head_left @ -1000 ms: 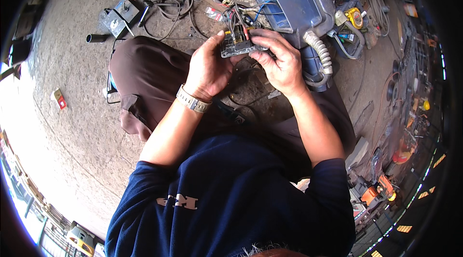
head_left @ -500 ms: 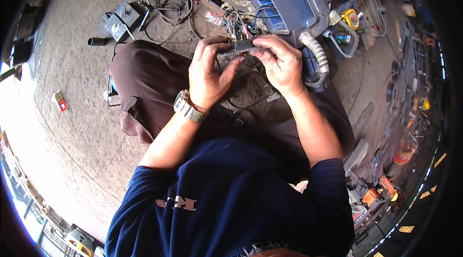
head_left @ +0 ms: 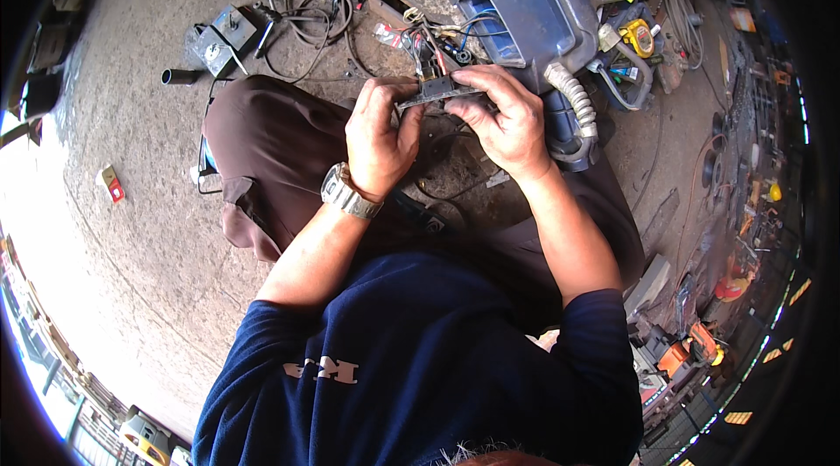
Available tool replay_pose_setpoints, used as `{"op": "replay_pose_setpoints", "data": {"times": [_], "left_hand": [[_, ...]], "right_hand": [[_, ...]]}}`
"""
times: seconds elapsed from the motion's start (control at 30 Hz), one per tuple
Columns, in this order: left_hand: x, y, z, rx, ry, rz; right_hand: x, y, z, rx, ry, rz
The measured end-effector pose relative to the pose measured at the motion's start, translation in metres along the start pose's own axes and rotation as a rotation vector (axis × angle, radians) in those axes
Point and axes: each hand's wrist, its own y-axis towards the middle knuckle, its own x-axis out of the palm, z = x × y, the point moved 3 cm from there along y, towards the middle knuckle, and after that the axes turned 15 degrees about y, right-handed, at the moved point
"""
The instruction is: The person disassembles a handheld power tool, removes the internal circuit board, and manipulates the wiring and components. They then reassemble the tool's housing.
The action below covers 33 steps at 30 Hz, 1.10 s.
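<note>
A small black electrical part [head_left: 436,88], a block on a flat plate, is held level between my hands. Thumb and fingers of my left hand [head_left: 379,135] pinch its left end. On its right end, my right hand [head_left: 507,123] grips with the thumb below and the fingers above. Several wires [head_left: 427,44] run from the far side of the part toward a grey-blue plastic machine housing [head_left: 532,15]. A ribbed pale hose [head_left: 570,91] curves along the housing's near side. My fingers hide both ends of the plate.
Left of the wires lie coiled black cable [head_left: 317,28], a metal box [head_left: 229,39] and a short black tube [head_left: 179,77]. Right of the housing are a yellow tape measure [head_left: 640,35] and assorted tools. A small red and white box [head_left: 111,184] lies on the floor.
The black part has tipped, so more of its plate shows between my hands. Both hands keep their hold; my left thumb has drawn up closer against the plate.
</note>
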Motion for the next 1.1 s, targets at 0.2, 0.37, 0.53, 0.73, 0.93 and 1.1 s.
{"op": "replay_pose_setpoints", "data": {"times": [0.2, 0.37, 0.53, 0.73, 0.93, 1.1], "left_hand": [[-0.0001, 0.0038, 0.0036, 0.013, -0.02, -0.027], [0.0025, 0.0024, 0.0013, 0.021, -0.064, -0.034], [0.0029, 0.0, 0.0012, -0.027, -0.111, -0.08], [0.0074, -0.0017, -0.0023, -0.021, -0.092, -0.052], [0.0034, 0.0008, 0.0014, 0.018, 0.0, 0.005], [0.004, -0.001, 0.0007, 0.006, 0.027, 0.009]], "right_hand": [[0.0005, -0.0036, 0.0035, 0.006, -0.071, 0.025], [0.001, -0.0035, 0.0028, -0.036, -0.13, 0.041], [0.0013, -0.0056, 0.0014, -0.016, -0.178, 0.049], [0.0006, -0.006, 0.0058, -0.013, -0.148, 0.029], [0.0029, -0.0033, 0.0019, -0.025, -0.123, -0.02], [0.0024, -0.0031, 0.0014, -0.048, -0.117, -0.03]]}}
